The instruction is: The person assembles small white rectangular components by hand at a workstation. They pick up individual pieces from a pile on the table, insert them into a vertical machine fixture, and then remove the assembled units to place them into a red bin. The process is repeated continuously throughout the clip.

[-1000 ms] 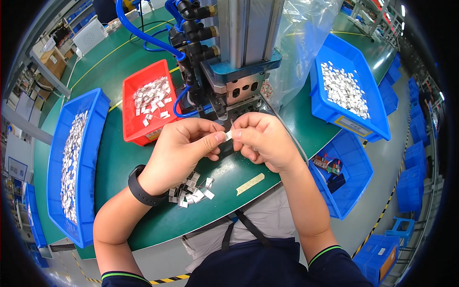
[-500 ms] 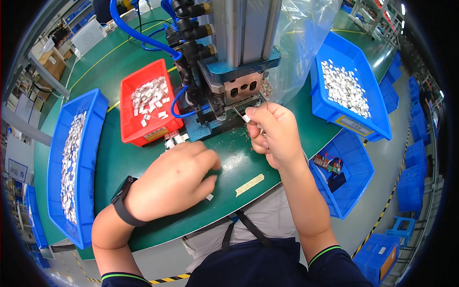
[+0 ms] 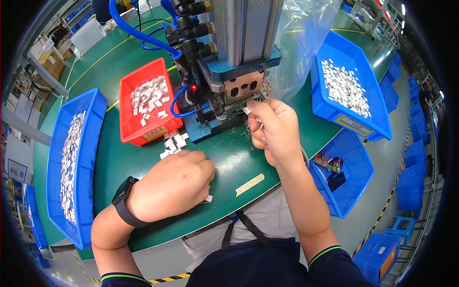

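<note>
My right hand (image 3: 275, 126) pinches a small white rectangular part (image 3: 246, 110) between thumb and forefinger, right at the front of the press tooling (image 3: 243, 88). Its other fingers curl into the palm, and what they may hold is hidden. Low over the green table, my left hand (image 3: 174, 179) is closed, wearing a black wristband. From beneath its fingertips sticks out a small white part (image 3: 207, 199); the fingertips themselves are hidden. Beyond that hand, several more white parts (image 3: 174, 142) lie loose beside a red bin (image 3: 125, 115).
Blue bins of white parts stand at the left (image 3: 98, 138) and right (image 3: 375, 103). A lower blue bin (image 3: 356, 177) sits off the table's right edge. Yellowish tape (image 3: 249, 185) is stuck near the front edge. Blue air hoses (image 3: 138, 34) and a clear plastic bag (image 3: 303, 57) adjoin the press.
My left hand's thumb and fingers have closed over the small white part on the table, moving slightly toward me. The right hand has shifted very little. A red light now shows beside the press.
</note>
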Motion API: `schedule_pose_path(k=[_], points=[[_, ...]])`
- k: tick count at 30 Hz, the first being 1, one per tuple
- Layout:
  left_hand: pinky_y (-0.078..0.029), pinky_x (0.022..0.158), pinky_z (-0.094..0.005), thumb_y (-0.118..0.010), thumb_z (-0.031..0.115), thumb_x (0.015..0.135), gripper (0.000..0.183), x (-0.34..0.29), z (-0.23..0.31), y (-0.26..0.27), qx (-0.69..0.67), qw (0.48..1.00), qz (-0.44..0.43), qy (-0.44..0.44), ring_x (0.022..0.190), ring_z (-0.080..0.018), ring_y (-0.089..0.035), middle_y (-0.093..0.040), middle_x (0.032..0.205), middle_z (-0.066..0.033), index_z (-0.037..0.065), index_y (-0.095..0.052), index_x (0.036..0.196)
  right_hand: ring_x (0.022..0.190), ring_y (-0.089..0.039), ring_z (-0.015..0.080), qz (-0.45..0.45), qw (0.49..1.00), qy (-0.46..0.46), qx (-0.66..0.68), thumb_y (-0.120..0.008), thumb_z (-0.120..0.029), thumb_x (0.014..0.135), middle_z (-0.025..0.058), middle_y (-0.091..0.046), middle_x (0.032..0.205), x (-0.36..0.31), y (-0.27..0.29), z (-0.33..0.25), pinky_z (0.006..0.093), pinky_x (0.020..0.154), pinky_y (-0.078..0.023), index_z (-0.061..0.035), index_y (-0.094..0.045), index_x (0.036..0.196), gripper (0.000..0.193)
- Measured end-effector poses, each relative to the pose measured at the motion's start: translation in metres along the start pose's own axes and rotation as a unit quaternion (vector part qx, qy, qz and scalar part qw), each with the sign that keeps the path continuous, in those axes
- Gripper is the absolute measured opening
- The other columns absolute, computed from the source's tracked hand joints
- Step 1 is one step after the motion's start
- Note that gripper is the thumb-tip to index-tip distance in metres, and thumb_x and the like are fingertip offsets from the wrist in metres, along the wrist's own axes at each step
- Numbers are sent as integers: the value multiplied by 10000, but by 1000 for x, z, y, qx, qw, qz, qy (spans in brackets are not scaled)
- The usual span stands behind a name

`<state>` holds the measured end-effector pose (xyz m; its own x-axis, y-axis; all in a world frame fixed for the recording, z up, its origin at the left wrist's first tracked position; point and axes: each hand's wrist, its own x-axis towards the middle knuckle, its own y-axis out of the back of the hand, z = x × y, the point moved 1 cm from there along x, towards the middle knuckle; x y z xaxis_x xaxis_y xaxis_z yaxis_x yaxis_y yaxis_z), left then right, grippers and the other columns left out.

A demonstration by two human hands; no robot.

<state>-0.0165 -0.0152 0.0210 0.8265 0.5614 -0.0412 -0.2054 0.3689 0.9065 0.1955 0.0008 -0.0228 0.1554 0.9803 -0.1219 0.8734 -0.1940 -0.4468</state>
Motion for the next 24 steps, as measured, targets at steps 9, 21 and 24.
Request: schedule_pose_path(k=[9,21,24], points=[[-496,689,-421,-645,77,773,113,5,-4,0,-40,999,-2,13,749,-342,-614,-619,776,-165,-18,-605,819,403,-378,40,-48,999,-23,-3,-648,-140,887,43,-537,628,0,2,3,203,331,-233,-16,-534,758,212],[-504,657,-427,-642,38,693,182,2,5,-8,59,997,21,36,685,-351,-612,-601,723,-166,-21,-614,863,423,-408,41,-82,997,2,1,-610,-57,872,61,-578,664,-5,2,4,195,342,-259,-2,-575,835,75],[-494,669,-428,-653,39,680,171,3,5,-8,87,995,29,25,700,-348,-599,-583,721,-153,-4,-610,840,427,-417,43,-89,996,-4,11,-616,-69,876,65,-584,669,-6,3,4,197,343,-263,-9,-569,829,89]])
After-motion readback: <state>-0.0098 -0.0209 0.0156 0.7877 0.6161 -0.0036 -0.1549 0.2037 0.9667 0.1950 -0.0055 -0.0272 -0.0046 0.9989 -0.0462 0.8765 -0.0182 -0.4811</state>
